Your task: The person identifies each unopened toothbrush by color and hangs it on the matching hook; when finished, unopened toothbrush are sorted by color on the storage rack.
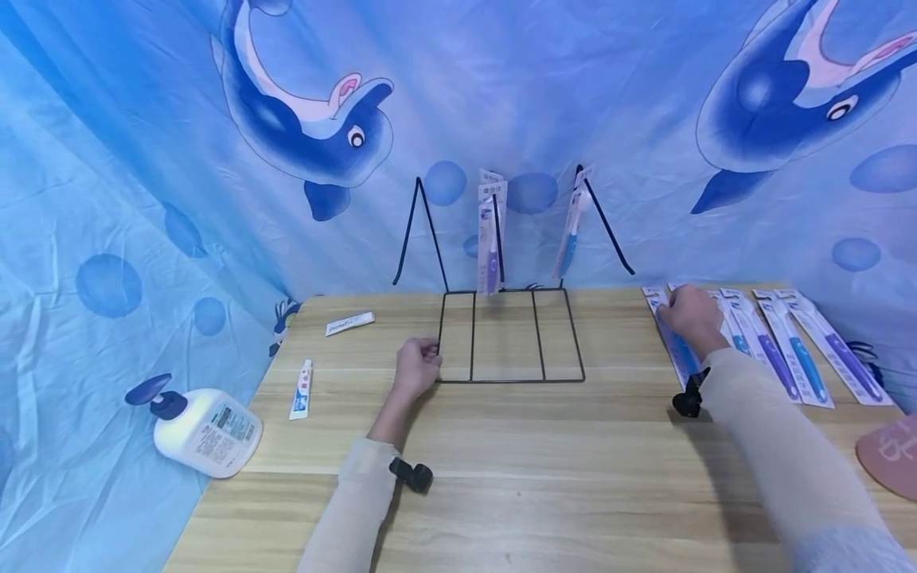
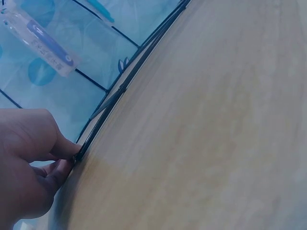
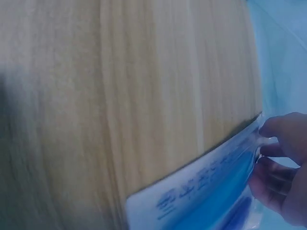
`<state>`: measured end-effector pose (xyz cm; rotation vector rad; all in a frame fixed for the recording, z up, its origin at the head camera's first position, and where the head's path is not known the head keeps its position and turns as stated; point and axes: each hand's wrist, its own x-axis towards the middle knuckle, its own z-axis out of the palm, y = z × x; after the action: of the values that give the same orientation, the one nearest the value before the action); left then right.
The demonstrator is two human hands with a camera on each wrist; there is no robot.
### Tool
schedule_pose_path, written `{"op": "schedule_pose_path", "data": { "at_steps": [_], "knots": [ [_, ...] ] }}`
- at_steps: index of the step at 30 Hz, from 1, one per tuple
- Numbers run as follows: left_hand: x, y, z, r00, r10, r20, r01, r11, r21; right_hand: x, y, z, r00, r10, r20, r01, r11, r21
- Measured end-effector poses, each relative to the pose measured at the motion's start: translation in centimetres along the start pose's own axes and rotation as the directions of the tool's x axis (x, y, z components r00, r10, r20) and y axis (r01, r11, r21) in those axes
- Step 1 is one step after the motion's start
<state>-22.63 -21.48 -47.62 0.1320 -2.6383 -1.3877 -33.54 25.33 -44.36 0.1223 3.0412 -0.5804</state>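
At the table's right, the right hand point(image 1: 691, 317) pinches a toothbrush pack's point(image 1: 680, 356) top edge.

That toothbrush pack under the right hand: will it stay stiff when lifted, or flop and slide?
The toothbrush pack is a thin, flat card, so it probably flexes somewhat and is light. Its glossy face on the smooth wooden table suggests it slides before the right hand gets under an edge.

Matt wooden table point(image 1: 544, 446), thin black wire rack point(image 1: 509, 334), glossy plastic packs point(image 1: 788, 350).

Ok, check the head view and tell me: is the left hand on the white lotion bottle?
No, the left hand grips the wire rack at its front-left corner.
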Motion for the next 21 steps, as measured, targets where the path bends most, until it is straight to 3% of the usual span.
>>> {"op": "schedule_pose_path", "data": {
  "at_steps": [11,21],
  "knots": [
    [-0.1,0.1,0.1,1.0,-0.019,0.01,0.019,1.0,-0.005,-1.4,-2.6,-3.1,0.985,-0.061,-0.16,0.087,0.984,0.159],
    [-0.1,0.1,0.1,1.0,-0.016,0.01,0.016,1.0,-0.003,-4.9,-5.7,-7.9,0.936,-0.169,-0.309,0.224,0.962,0.155]
  ]
}}
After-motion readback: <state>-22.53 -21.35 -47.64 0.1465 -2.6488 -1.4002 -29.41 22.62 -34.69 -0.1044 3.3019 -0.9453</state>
